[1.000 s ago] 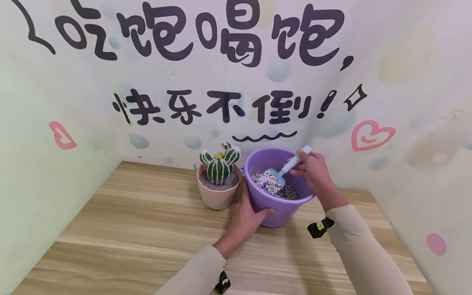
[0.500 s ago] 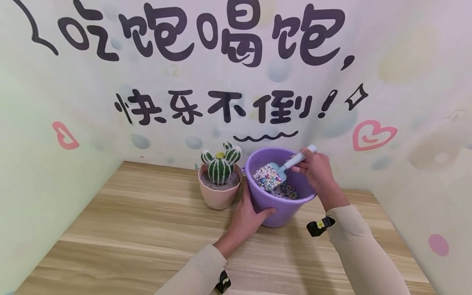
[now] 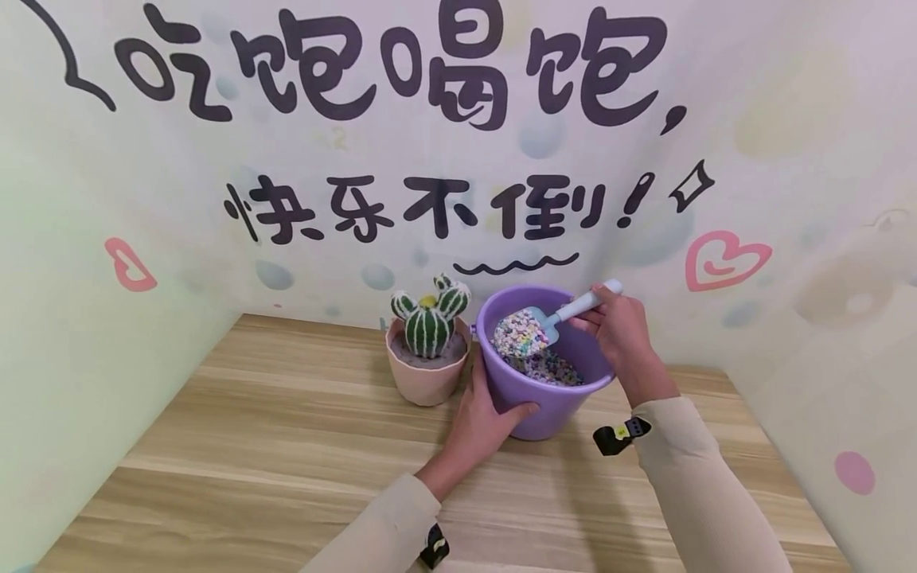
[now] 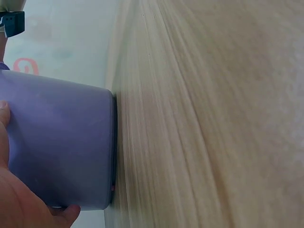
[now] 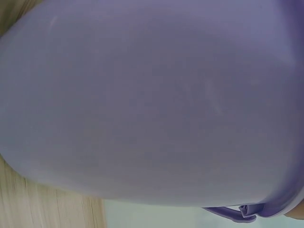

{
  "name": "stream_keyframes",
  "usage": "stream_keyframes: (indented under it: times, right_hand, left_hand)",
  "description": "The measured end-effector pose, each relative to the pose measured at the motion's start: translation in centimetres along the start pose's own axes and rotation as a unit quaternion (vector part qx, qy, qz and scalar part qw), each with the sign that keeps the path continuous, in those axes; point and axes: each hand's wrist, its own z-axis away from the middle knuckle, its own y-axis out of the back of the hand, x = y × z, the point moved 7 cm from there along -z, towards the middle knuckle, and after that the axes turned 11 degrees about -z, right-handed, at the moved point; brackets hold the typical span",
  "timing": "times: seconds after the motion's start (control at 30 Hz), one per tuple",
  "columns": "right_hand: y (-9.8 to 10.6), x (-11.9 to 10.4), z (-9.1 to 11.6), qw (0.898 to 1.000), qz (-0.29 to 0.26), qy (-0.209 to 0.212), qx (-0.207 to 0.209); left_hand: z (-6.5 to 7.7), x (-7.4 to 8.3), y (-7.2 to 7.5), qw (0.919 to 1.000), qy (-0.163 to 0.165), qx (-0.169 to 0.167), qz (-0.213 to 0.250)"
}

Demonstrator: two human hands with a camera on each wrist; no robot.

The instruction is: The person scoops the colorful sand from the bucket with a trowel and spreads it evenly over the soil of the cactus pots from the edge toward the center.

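A purple bucket (image 3: 546, 412) stands upright on the wooden tabletop, with small multicoloured beads (image 3: 548, 369) lying inside it. My right hand (image 3: 625, 333) grips the handle of a light blue scoop (image 3: 582, 305) over the bucket's right rim. Heaped with more of those beads, the scoop's blade is tilted above the ones below, within the opening. My left hand (image 3: 478, 422) holds the bucket's lower left side, thumb across the front; the left wrist view shows it against the bucket wall (image 4: 61, 142). Only the bucket's outer side (image 5: 152, 104) fills most of the right wrist view.
A cactus (image 3: 427, 331) in a pale pink pot (image 3: 424, 385) stands close to the bucket's left side. Behind both rises a white printed backdrop (image 3: 401, 151) with large black characters. The wooden tabletop (image 3: 236, 446) extends to the left and front.
The scoop has come up a little out of the beads and levelled, so its heaped blade now shows fully. My left hand and the bucket have stayed put.
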Motion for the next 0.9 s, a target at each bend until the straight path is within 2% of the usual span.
stream_keyframes:
  times: [0.43, 0.67, 0.9]
  right_hand:
    - [0.2, -0.1, 0.0, 0.999, -0.036, -0.001, 0.026]
    - [0.5, -0.3, 0.3, 0.997, -0.069, -0.005, 0.035]
    - [0.6, -0.7, 0.8, 0.994, -0.101, 0.011, 0.040]
  left_hand:
    - [0.4, 0.4, 0.4, 0.9997, 0.001, -0.003, -0.023]
    - [0.7, 0.7, 1.0, 0.9991, -0.018, 0.001, -0.039]
    - [1.3, 1.2, 1.7, 0.9971, -0.041, 0.000, -0.064]
